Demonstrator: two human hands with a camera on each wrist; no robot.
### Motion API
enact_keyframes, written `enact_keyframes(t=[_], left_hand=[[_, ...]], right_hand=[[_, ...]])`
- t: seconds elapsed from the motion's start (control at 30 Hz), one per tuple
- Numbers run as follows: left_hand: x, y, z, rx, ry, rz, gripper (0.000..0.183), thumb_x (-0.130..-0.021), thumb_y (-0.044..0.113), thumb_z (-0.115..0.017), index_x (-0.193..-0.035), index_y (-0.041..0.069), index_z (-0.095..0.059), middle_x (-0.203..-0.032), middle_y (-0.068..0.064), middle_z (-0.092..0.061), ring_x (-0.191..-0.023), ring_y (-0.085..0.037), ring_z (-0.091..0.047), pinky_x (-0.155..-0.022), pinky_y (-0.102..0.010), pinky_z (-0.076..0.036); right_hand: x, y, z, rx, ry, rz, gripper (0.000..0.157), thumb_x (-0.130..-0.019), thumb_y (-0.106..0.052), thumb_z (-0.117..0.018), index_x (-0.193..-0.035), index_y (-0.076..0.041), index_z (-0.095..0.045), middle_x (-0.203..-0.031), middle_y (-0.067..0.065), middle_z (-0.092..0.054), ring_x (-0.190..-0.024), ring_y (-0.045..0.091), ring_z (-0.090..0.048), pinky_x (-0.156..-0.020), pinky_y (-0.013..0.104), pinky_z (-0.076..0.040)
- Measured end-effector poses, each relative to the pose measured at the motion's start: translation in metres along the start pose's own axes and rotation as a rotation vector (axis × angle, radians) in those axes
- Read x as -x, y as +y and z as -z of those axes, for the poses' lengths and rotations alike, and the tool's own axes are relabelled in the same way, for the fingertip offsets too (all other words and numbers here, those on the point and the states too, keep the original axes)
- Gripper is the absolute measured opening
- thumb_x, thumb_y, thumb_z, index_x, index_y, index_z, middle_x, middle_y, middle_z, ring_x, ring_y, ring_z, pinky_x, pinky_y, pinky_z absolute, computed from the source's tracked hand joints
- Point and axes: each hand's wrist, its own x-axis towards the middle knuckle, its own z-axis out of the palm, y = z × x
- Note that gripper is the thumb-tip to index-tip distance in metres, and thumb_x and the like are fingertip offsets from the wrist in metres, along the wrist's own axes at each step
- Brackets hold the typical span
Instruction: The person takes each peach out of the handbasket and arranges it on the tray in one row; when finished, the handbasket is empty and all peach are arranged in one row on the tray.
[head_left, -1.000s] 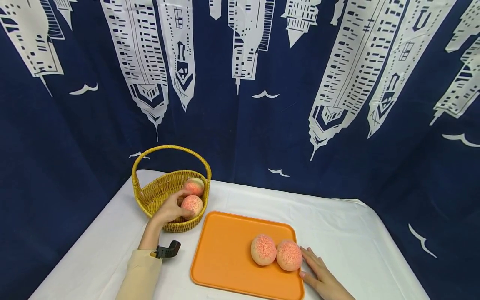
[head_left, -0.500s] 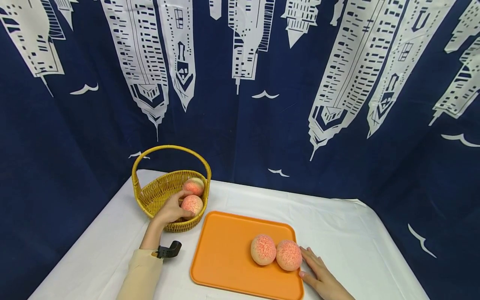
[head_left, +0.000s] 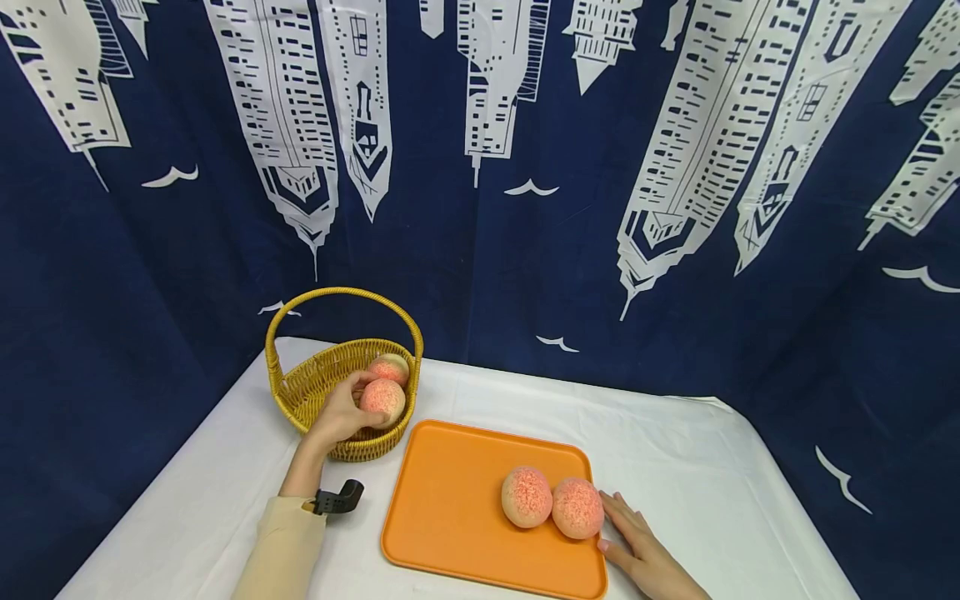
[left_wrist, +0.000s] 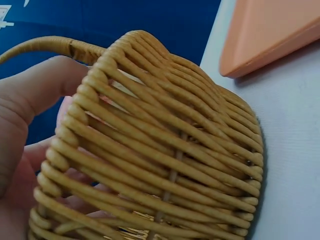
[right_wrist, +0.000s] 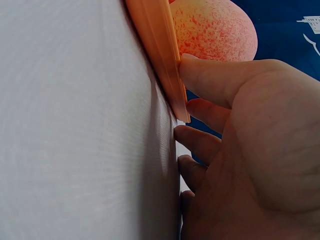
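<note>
Apparently at pickup, the left hand (head_left: 339, 414) grips 1 peach (head_left: 384, 398), needing to clear the basket (head_left: 322, 379) beneath; the relaxed right hand (head_left: 645, 554) touches the tray (head_left: 457, 500).

"Where's the basket (head_left: 363, 451)?"

"On the surface (head_left: 697, 467), left of the tray (head_left: 450, 500) and farther back; a cloth (head_left: 480, 258) hangs behind."

"And in it?"

"At its right side, the front peach (head_left: 384, 402), in the left grip (head_left: 340, 414); behind that, the rear peach (head_left: 391, 367)."

"On the tray?"

"Right half: the left peach (head_left: 527, 497) beside the right peach (head_left: 577, 507). The right grip (head_left: 643, 552) is at the tray's right edge."
</note>
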Motion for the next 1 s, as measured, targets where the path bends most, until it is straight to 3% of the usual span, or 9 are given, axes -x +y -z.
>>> enact_keyframes(t=[0.07, 0.17, 0.27, 0.37, 0.5, 0.7, 0.77, 0.93, 1.0], left_hand=[[0.001, 0.003, 0.002, 0.010, 0.017, -0.009, 0.071, -0.072, 0.004, -0.079, -0.135, -0.001, -0.047, -0.135, -0.024, -0.051, -0.119, -0.039, -0.050, -0.100, -0.050, -0.044], [0.003, 0.011, 0.005, 0.011, 0.042, -0.027, 0.072, -0.072, 0.006, -0.080, -0.137, 0.002, -0.048, -0.136, -0.023, -0.051, -0.120, -0.038, -0.049, -0.099, -0.049, -0.045], [0.006, 0.019, 0.007, 0.014, 0.061, -0.044, 0.072, -0.072, 0.007, -0.080, -0.137, 0.004, -0.049, -0.135, -0.021, -0.052, -0.121, -0.036, -0.049, -0.098, -0.047, -0.046], [0.010, 0.029, 0.009, 0.017, 0.067, -0.074, 0.070, -0.073, 0.007, -0.080, -0.136, 0.006, -0.051, -0.131, -0.018, -0.053, -0.119, -0.033, -0.049, -0.094, -0.040, -0.048], [0.016, 0.043, 0.009, 0.023, 0.059, -0.141, 0.069, -0.071, 0.006, -0.081, -0.135, 0.007, -0.052, -0.128, -0.016, -0.054, -0.115, -0.029, -0.050, -0.089, -0.029, -0.050], [0.029, 0.065, 0.001, 0.017, 0.010, -0.271, 0.066, -0.069, 0.005, -0.082, -0.130, 0.006, -0.056, -0.123, -0.014, -0.059, -0.107, -0.027, -0.055, -0.086, -0.030, -0.051], [0.032, 0.071, -0.005, 0.016, -0.019, -0.309, 0.066, -0.068, 0.005, -0.083, -0.128, 0.006, -0.056, -0.123, -0.014, -0.059, -0.104, -0.027, -0.057, -0.086, -0.031, -0.051], [0.037, 0.074, -0.024, 0.071, -0.118, -0.323, 0.066, -0.067, 0.005, -0.083, -0.127, 0.003, -0.055, -0.125, -0.015, -0.057, -0.105, -0.029, -0.059, -0.086, -0.032, -0.053], [0.038, 0.073, -0.034, 0.100, -0.161, -0.300, 0.066, -0.066, 0.005, -0.083, -0.126, 0.004, -0.055, -0.124, -0.015, -0.058, -0.106, -0.030, -0.058, -0.084, -0.032, -0.054]], right_hand=[[-0.001, 0.000, 0.000, -0.004, -0.006, -0.010, 0.070, -0.096, -0.039, -0.057, -0.155, -0.013, -0.028, -0.162, 0.018, -0.017, -0.130, -0.024, 0.007, -0.093, -0.006, 0.012], [-0.001, 0.000, 0.001, -0.017, -0.013, -0.027, 0.071, -0.096, -0.039, -0.057, -0.155, -0.015, -0.027, -0.163, 0.016, -0.016, -0.146, 0.006, 0.008, -0.094, -0.004, 0.013], [-0.001, 0.000, 0.001, -0.024, -0.014, -0.027, 0.071, -0.096, -0.039, -0.058, -0.155, -0.015, -0.027, -0.163, 0.016, -0.016, -0.149, 0.028, 0.005, -0.094, -0.004, 0.014], [0.000, 0.001, 0.001, -0.028, -0.014, -0.018, 0.070, -0.096, -0.038, -0.057, -0.155, -0.014, -0.028, -0.163, 0.017, -0.016, -0.146, 0.005, 0.008, -0.094, -0.004, 0.014], [0.000, 0.002, 0.001, -0.014, -0.005, 0.008, 0.069, -0.096, -0.037, -0.057, -0.155, -0.012, -0.028, -0.162, 0.019, -0.017, -0.123, -0.032, 0.007, -0.093, -0.006, 0.012], [0.000, 0.001, 0.001, -0.008, -0.007, 0.000, 0.070, -0.096, -0.038, -0.057, -0.155, -0.014, -0.028, -0.162, 0.019, -0.017, -0.119, -0.034, 0.006, -0.092, -0.006, 0.012], [0.000, 0.001, 0.002, -0.009, -0.009, -0.009, 0.070, -0.096, -0.038, -0.057, -0.155, -0.015, -0.028, -0.162, 0.018, -0.016, -0.132, -0.022, 0.007, -0.092, -0.006, 0.012], [0.000, -0.001, 0.001, 0.004, -0.006, -0.020, 0.070, -0.096, -0.040, -0.057, -0.155, -0.016, -0.028, -0.163, 0.016, -0.017, -0.150, 0.032, 0.004, -0.092, -0.006, 0.012], [-0.001, -0.001, 0.001, 0.004, -0.004, -0.021, 0.070, -0.096, -0.040, -0.057, -0.155, -0.016, -0.028, -0.163, 0.016, -0.017, -0.149, 0.037, 0.003, -0.092, -0.006, 0.013]])
